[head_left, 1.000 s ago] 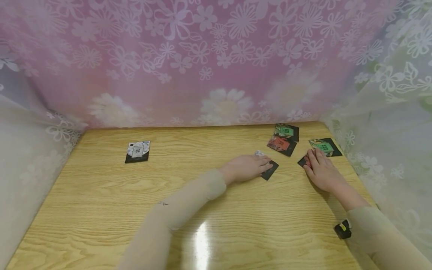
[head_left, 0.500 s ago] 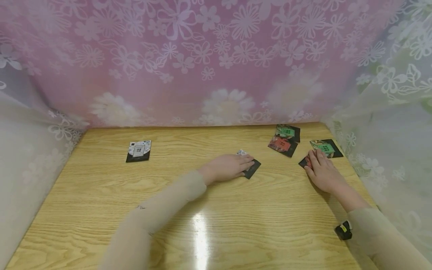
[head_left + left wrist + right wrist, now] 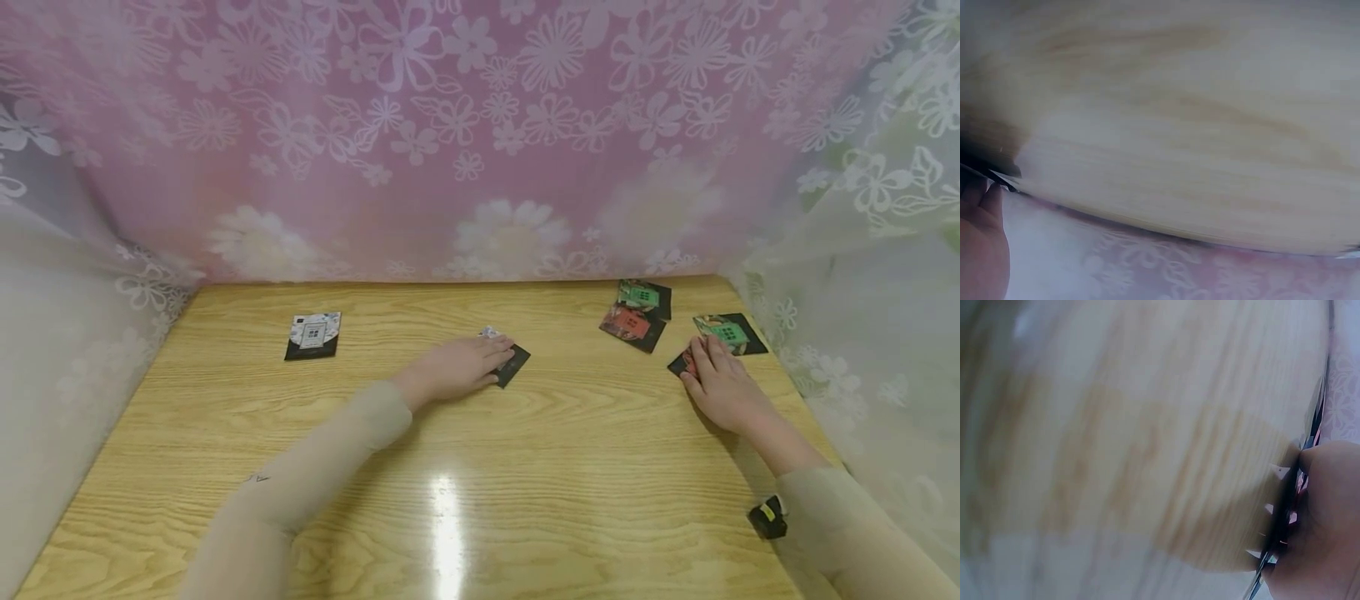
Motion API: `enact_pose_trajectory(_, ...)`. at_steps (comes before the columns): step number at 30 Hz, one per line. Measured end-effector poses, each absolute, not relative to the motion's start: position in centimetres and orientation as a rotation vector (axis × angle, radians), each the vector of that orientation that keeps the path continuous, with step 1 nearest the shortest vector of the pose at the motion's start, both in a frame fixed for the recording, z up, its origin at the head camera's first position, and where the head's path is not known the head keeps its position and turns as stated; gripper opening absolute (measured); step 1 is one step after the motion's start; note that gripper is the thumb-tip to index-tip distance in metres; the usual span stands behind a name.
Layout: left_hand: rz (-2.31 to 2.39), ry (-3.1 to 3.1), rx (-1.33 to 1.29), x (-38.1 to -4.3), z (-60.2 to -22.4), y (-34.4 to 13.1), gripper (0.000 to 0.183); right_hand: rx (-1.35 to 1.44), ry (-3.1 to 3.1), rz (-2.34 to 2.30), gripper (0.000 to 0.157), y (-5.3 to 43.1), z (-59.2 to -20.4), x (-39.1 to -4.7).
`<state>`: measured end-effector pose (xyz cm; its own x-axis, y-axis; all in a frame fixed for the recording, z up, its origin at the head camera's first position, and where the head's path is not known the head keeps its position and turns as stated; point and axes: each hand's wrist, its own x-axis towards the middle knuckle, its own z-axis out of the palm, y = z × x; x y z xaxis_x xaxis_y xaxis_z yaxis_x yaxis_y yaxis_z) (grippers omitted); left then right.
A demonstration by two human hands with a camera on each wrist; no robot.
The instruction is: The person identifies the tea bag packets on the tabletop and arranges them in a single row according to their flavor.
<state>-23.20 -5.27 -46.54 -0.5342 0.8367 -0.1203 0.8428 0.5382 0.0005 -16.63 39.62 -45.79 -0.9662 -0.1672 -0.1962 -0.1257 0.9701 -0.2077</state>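
Observation:
My left hand (image 3: 453,368) lies with extended fingers over a small flat packet, white-patterned and black (image 3: 516,365), partly hidden under the fingers. In the left wrist view just a bit of that hand (image 3: 984,240) shows at the left edge, by a dark packet edge. On the right, my right hand (image 3: 723,393) rests its fingers on a red-and-black packet (image 3: 678,364), mostly covered. A green-and-black packet (image 3: 738,335) lies right at those fingertips. The right wrist view has the right hand (image 3: 1329,519) beside dark packet edges.
A second white-and-black packet (image 3: 312,337) lies on the wooden table (image 3: 570,492) at the far left. At the back right, a green packet (image 3: 647,297) overlaps a red one (image 3: 628,323). A small black object (image 3: 768,518) sits by the right sleeve. Floral curtains (image 3: 480,150) enclose the table.
My left hand has slid leftward across the table, and the white-and-black packet under its fingers has moved along. The right hand has stayed on the red packet.

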Motion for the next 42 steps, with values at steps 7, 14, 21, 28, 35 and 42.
enact_pose_trajectory(7,-0.019,2.671,1.41,-23.3,-46.3,-8.3,0.06,-0.21,2.909,-0.282,0.072,39.8,-46.1,-16.5)
enact_pose_trajectory(14,0.033,2.687,1.387,-23.5,-46.4,-11.1,0.057,-0.209,2.913,-0.28,0.072,39.8,-46.2,-16.5)
enact_pose_trajectory(21,0.067,2.707,1.368,-23.6,-46.6,-13.8,0.058,-0.202,2.904,-0.277,0.072,39.9,-46.3,-16.5)
enact_pose_trajectory(28,0.065,2.734,1.315,-23.4,-46.6,-16.5,0.057,-0.205,2.908,-0.289,0.073,39.9,-46.5,-16.6)
enact_pose_trajectory(35,0.008,2.76,1.302,-23.4,-46.3,-18.0,0.058,-0.217,2.91,-0.279,0.072,39.9,-46.3,-16.6)
enact_pose_trajectory(42,-0.001,2.836,1.205,-22.8,-45.9,-17.2,0.061,-0.215,2.906,-0.28,0.072,39.7,-46.2,-16.7)
